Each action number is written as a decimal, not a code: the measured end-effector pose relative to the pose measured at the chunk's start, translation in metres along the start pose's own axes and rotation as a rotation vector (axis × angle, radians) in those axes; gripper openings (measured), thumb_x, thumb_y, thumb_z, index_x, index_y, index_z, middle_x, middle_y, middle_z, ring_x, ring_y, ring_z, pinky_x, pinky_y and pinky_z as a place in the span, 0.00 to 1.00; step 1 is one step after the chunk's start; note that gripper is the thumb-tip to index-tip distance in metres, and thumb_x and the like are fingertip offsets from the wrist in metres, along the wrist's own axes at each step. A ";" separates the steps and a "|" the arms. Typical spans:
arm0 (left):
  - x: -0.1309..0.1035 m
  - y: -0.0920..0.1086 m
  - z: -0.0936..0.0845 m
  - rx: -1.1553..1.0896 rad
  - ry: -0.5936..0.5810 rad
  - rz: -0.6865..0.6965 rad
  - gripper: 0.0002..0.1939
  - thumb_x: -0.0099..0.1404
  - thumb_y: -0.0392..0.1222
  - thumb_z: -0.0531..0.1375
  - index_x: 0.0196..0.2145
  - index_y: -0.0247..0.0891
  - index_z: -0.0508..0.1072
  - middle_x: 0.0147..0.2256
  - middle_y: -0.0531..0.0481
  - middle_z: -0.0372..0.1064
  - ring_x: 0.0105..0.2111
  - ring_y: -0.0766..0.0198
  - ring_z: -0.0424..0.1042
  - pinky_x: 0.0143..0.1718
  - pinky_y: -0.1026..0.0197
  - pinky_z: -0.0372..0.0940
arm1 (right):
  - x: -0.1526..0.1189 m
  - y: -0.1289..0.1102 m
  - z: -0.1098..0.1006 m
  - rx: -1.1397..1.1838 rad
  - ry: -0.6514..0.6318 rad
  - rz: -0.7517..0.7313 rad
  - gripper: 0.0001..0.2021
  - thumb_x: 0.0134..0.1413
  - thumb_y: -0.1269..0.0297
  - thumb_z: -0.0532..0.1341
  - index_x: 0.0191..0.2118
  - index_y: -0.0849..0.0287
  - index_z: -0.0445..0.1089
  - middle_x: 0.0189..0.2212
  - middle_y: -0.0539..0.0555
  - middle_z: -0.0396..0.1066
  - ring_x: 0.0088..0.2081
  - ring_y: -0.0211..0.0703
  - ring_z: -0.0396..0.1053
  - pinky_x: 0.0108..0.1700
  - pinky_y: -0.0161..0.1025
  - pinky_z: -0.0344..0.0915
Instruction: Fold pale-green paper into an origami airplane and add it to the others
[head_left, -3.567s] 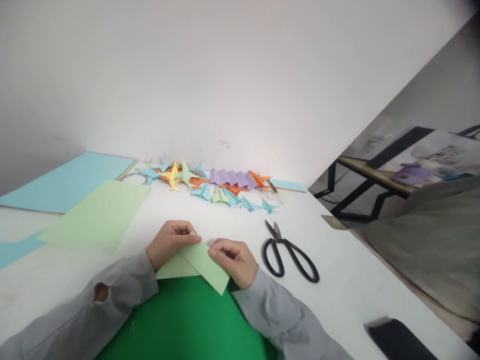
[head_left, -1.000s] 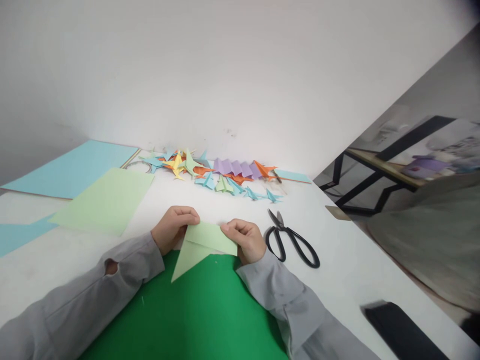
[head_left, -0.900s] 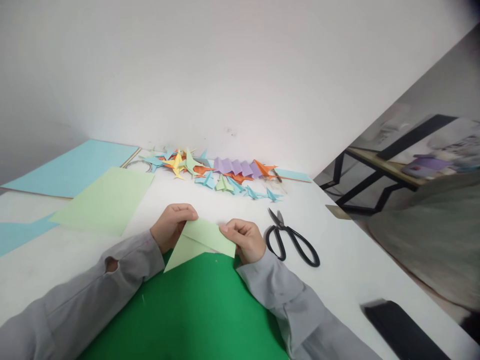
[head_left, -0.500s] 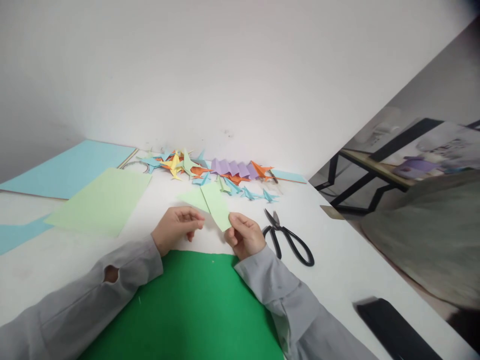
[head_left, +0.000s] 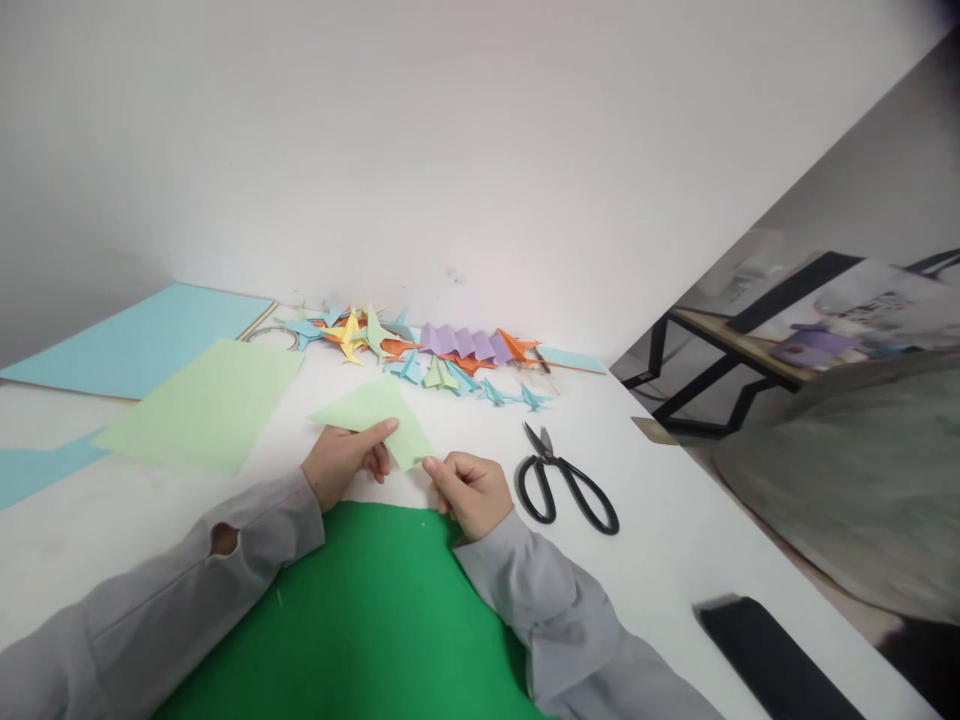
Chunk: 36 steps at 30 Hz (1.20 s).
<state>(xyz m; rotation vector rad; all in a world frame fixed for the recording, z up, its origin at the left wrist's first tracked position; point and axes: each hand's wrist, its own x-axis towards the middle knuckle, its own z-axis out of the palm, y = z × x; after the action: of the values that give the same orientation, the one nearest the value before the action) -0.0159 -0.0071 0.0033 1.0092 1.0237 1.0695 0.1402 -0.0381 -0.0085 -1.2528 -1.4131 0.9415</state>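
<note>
A small piece of light green paper (head_left: pixel 367 400) is held up between both hands, above the white table. My left hand (head_left: pixel 346 460) pinches it from the left, thumb on top and the other fingers beneath. At its lower right corner, my right hand (head_left: pixel 474 492) grips the paper between thumb and fingertips. Below the hands lies a green mat (head_left: pixel 360 610). Black-handled scissors (head_left: pixel 555 465) rest on the table just right of my right hand, with their blades slightly apart.
Along the wall lie several folded paper cranes (head_left: pixel 349 335) and a pleated purple paper (head_left: pixel 465 342). To the left are a light green sheet (head_left: pixel 210 405) and blue sheets (head_left: pixel 157 335). A black flat object (head_left: pixel 772 655) lies near the right table edge.
My left hand, earlier beside the paper, has taken hold of it. The paper has turned and shifted left and down. My right hand has moved slightly left and lower, still gripping.
</note>
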 end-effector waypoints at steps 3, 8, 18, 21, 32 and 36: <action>-0.001 0.001 0.000 0.004 -0.004 -0.025 0.18 0.48 0.49 0.63 0.15 0.31 0.68 0.12 0.50 0.63 0.13 0.68 0.62 0.17 0.64 0.59 | -0.001 0.004 -0.007 -0.236 0.161 -0.115 0.17 0.48 0.54 0.56 0.18 0.61 0.66 0.12 0.47 0.62 0.15 0.33 0.57 0.20 0.32 0.55; -0.001 0.002 -0.002 0.022 0.001 -0.064 0.18 0.48 0.47 0.64 0.14 0.28 0.69 0.14 0.46 0.66 0.14 0.67 0.65 0.18 0.65 0.61 | 0.002 0.008 -0.042 -0.679 0.419 -0.114 0.14 0.46 0.67 0.52 0.39 0.64 0.69 0.36 0.59 0.70 0.35 0.45 0.68 0.39 0.42 0.63; 0.000 0.007 -0.003 -0.102 0.029 -0.103 0.16 0.52 0.43 0.63 0.17 0.25 0.71 0.19 0.41 0.70 0.16 0.67 0.67 0.22 0.65 0.65 | -0.007 0.014 -0.082 -1.073 0.380 0.454 0.22 0.46 0.62 0.54 0.51 0.56 0.63 0.47 0.63 0.64 0.49 0.59 0.62 0.46 0.52 0.58; 0.000 0.008 -0.003 -0.105 0.025 -0.110 0.16 0.54 0.42 0.61 0.18 0.25 0.70 0.18 0.41 0.70 0.15 0.67 0.67 0.21 0.65 0.65 | -0.006 0.014 -0.084 -1.030 0.388 0.399 0.21 0.44 0.62 0.54 0.48 0.58 0.67 0.43 0.63 0.66 0.45 0.58 0.65 0.44 0.50 0.60; -0.002 0.011 -0.003 -0.170 0.035 -0.113 0.05 0.49 0.31 0.64 0.20 0.25 0.71 0.17 0.46 0.68 0.17 0.69 0.67 0.20 0.67 0.65 | -0.009 0.022 -0.068 -0.131 0.441 0.088 0.18 0.30 0.68 0.65 0.35 0.60 0.72 0.31 0.55 0.73 0.34 0.47 0.70 0.38 0.45 0.66; -0.001 0.010 -0.003 -0.224 0.022 -0.085 0.07 0.46 0.32 0.66 0.21 0.26 0.71 0.17 0.48 0.68 0.18 0.69 0.67 0.19 0.67 0.64 | -0.005 0.011 -0.062 0.712 0.120 0.258 0.20 0.33 0.70 0.68 0.39 0.57 0.70 0.33 0.54 0.74 0.35 0.42 0.71 0.31 0.36 0.68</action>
<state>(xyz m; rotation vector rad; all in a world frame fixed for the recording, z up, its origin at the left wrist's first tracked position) -0.0213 -0.0062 0.0122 0.7680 0.9324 1.1003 0.2033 -0.0450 -0.0069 -0.9276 -0.7161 1.3651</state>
